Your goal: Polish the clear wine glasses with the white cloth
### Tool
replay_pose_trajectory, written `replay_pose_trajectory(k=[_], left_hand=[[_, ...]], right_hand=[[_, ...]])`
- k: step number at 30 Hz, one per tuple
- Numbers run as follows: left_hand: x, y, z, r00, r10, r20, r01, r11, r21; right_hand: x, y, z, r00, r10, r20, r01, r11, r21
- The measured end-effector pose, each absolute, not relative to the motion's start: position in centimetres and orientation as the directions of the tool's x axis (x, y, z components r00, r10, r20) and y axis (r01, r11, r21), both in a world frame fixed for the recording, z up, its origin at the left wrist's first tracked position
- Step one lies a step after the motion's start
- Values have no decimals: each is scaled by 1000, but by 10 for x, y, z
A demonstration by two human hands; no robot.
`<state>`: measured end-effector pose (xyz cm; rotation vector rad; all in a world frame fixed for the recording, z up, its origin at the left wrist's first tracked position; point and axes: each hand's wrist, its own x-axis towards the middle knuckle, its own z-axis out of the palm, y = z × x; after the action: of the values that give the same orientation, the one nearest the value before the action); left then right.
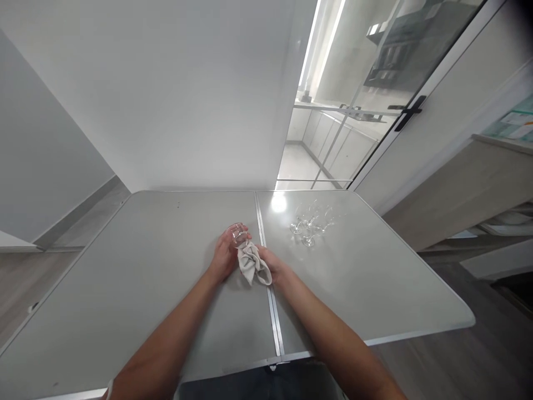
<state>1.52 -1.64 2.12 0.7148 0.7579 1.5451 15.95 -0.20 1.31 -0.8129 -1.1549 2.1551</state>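
My left hand (225,251) is wrapped round a clear glass (240,235), which is tilted above the table. A crumpled off-white cloth (251,263) is gripped in my right hand (270,262), its loose folds hanging down. The cloth meets the lower end of the glass, and whatever part of the glass lies inside the folds is hidden. To the right, several clear stemmed glasses (308,240) are grouped close together on the table, their outlines faint against the grey top.
The grey folding table (166,311) has a metal seam (272,316) down its middle. A white wall (200,111) rises behind it. On the right are a glazed door with a black handle (410,113) and a wooden shelf unit (466,183).
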Motion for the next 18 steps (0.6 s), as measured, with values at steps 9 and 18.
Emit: replay_pose_trajectory(k=[9, 18], left_hand=[[15, -3, 7, -289, 950, 115, -450, -241, 860], [10, -14, 18, -33, 998, 51, -639, -60, 767]], right_hand=[[150, -6, 22, -385, 916, 109, 708, 369, -602], [165, 0, 19, -607, 772, -188, -49, -273, -961]])
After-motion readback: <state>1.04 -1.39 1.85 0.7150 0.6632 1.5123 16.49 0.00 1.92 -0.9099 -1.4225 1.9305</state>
